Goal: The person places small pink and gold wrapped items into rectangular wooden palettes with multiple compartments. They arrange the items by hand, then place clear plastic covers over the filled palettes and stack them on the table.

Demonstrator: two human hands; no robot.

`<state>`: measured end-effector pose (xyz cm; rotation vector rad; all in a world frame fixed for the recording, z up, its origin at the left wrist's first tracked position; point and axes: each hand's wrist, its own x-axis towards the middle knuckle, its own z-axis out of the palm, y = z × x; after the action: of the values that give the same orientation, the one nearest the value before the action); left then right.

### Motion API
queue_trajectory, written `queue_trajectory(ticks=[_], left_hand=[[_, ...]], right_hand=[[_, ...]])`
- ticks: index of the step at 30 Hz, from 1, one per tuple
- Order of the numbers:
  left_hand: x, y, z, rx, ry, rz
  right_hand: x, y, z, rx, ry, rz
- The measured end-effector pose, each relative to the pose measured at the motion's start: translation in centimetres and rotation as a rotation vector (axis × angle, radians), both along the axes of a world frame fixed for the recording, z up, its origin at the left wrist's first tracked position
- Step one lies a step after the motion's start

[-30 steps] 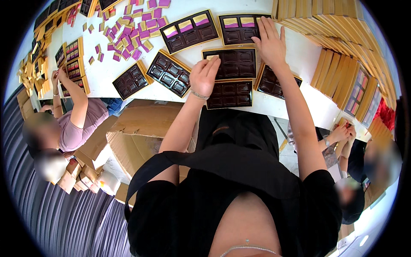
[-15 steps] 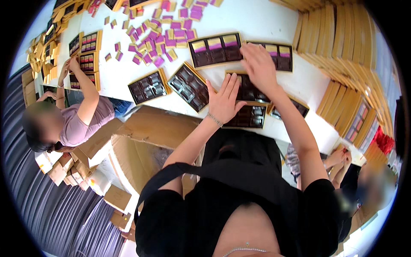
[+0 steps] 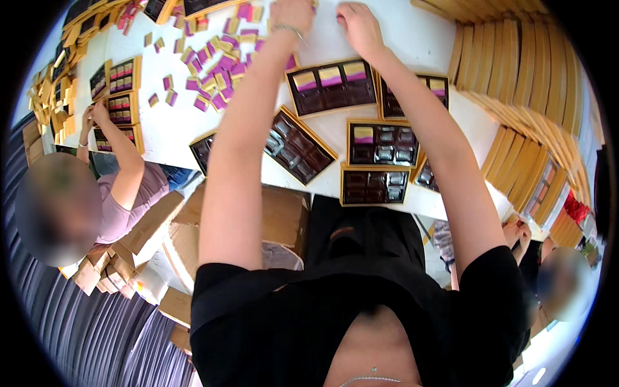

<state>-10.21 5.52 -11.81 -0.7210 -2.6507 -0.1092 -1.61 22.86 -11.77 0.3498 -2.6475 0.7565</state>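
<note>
My left hand (image 3: 291,18) is at the top edge of the view, over the far side of a pile of small gold-and-purple wrapped pieces (image 3: 222,74); its fingers are cut off. To its right, my right hand (image 3: 362,29) hovers above the white table with its fingers curled in; anything inside them is hidden. Below the hands lies a dark-lined tray box (image 3: 335,100) with three pieces in its far row. Beside it is a similar box (image 3: 433,87), partly behind my right forearm. A nearer box (image 3: 382,155) holds one piece in its far left compartment.
Nearer me lie a box with unfilled compartments (image 3: 374,187) and a slanted one (image 3: 300,147). Stacked gold-edged boxes (image 3: 509,71) line the right. A co-worker (image 3: 122,187) handles boxes at the left; another person (image 3: 554,284) is at the right. An open carton (image 3: 277,216) stands below the table edge.
Both hands have moved away from the near boxes to the far part of the table. The middle box, formerly under my hands, now shows one gold-and-purple piece in it.
</note>
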Motion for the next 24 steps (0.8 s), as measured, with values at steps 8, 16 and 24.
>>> queue_trajectory(ticks=[8, 16, 24], left_hand=[[10.9, 3.5, 11.2, 0.478, -0.457, -0.163], [32.6, 6.9, 6.5, 0.349, -0.293, -0.315], [35.0, 6.4, 6.9, -0.058, -0.508, -0.264]], right_hand=[[11.7, 4.4, 8.5, -0.424, 0.008, -0.136], [30.0, 9.0, 6.2, -0.188, -0.269, 0.027], [31.3, 8.8, 6.9, 0.317, -0.373, 0.077]])
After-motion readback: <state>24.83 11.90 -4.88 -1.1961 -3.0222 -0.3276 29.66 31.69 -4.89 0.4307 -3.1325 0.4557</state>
